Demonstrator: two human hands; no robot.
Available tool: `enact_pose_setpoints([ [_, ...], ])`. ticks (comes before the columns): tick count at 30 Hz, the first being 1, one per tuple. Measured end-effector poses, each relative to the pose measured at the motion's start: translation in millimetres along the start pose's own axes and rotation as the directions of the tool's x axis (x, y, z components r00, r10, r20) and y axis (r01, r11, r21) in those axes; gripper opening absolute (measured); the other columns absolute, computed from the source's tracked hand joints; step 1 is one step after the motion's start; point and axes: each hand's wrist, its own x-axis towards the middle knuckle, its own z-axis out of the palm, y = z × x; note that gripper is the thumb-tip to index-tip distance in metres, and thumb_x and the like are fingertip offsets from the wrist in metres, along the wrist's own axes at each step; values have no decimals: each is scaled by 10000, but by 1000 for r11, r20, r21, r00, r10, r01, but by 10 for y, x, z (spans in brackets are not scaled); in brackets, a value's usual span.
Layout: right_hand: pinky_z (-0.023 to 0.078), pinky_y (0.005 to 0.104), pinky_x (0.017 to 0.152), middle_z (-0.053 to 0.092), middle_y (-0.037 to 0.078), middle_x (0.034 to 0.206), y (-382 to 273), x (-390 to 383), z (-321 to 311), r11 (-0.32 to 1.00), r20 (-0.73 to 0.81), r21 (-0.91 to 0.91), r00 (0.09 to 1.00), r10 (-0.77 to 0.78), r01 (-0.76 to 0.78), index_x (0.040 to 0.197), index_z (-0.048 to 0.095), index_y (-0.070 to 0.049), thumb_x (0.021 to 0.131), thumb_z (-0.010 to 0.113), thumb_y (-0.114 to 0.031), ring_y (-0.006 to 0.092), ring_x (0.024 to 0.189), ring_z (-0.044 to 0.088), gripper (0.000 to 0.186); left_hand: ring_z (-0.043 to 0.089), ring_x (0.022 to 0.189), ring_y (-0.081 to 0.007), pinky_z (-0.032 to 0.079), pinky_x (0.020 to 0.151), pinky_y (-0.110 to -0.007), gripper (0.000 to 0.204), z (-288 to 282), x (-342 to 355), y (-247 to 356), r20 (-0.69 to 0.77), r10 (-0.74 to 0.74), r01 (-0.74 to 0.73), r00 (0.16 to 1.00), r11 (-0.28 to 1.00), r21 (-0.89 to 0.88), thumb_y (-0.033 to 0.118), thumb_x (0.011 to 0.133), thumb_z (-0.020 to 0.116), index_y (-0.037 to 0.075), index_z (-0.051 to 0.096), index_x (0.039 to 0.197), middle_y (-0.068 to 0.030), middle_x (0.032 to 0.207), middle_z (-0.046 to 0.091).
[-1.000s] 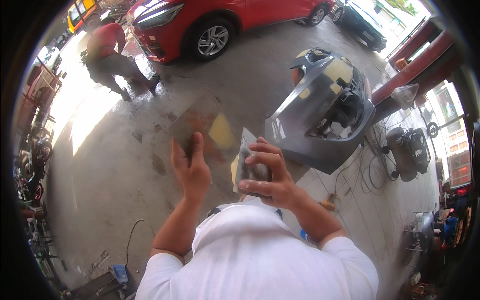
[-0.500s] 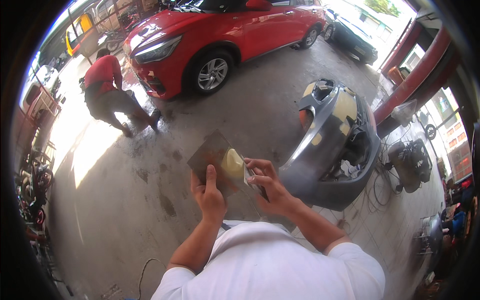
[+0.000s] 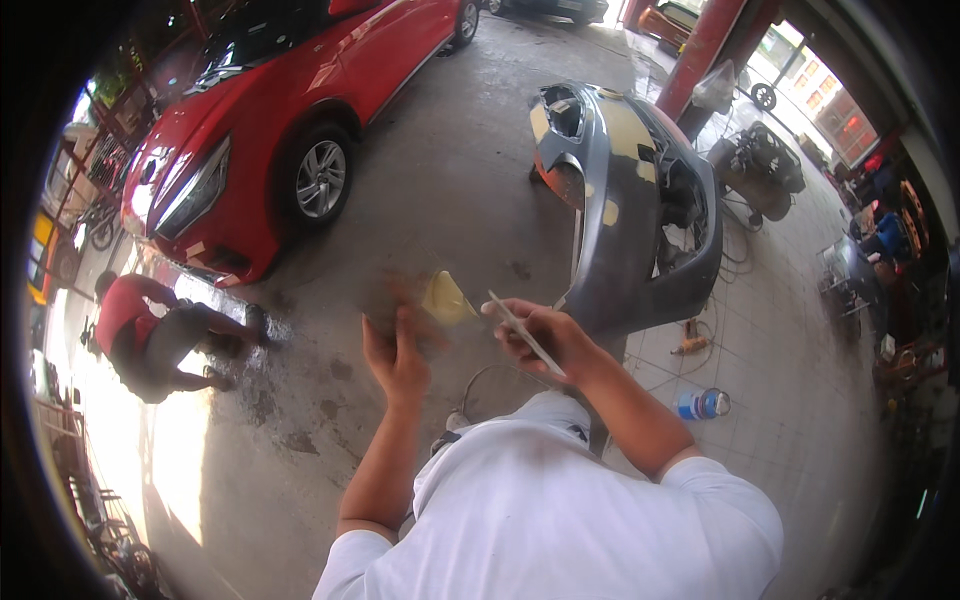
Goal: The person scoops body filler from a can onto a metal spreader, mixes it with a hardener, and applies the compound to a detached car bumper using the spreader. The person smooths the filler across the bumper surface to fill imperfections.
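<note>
My left hand (image 3: 396,358) grips a thin dark mixing board (image 3: 384,292) by its near edge, thumb on top; the board is smeared by motion and hard to tell from the floor. On it sits a mound of pale yellow putty (image 3: 446,298). To the right of the putty, my right hand (image 3: 556,340) pinches a thin flat spreader (image 3: 528,334), seen nearly edge-on and apart from the putty. A dark grey car bumper (image 3: 624,250) with pale yellow filler patches stands just beyond my right hand.
A red car (image 3: 262,130) stands at the far left, with a person (image 3: 150,335) bent low by its front. On the tiles at right lie an orange power tool (image 3: 690,338) and a blue-labelled container (image 3: 703,404). A dark engine-like part (image 3: 757,170) sits beyond the bumper.
The view has turned right and I stand nearer the bumper. My right hand has drawn the spreader away from the putty and tilted it. The orange tool and blue-labelled container now show.
</note>
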Motion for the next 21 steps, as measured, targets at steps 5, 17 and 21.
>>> enact_pose_setpoints([
  [5, 414, 248, 467, 612, 47, 890, 253, 329, 158, 989, -288, -88, 953, 89, -119, 1141, 604, -54, 1006, 535, -261, 92, 697, 553, 257, 637, 730, -130, 536, 564, -295, 235, -74, 65, 21, 125, -21, 22, 992, 1000, -12, 98, 1093, 547, 11, 542, 1311, -58, 1065, 649],
  [17, 511, 445, 1025, 657, 61, 1232, -63, 708, 159, -77, 200, -970, 578, -792, 229, 1212, 687, -139, 759, 716, 94, 250, 1164, 633, 511, 673, 584, -172, 515, 544, -319, 278, -613, 351, 17, 229, -105, -30, 968, 853, 521, 97, 1062, 573, -82, 572, 1275, -118, 748, 699],
  [21, 482, 469, 1066, 668, 21, 1275, 146, 776, 646, -687, 576, -715, 668, -472, 131, 1230, 755, -177, 659, 748, 102, 261, 1224, 621, 635, 674, 567, -200, 523, 547, -338, 268, -466, 310, 298, 274, -6, -161, 962, 796, 583, 101, 1050, 596, -95, 590, 1233, -136, 678, 688],
])
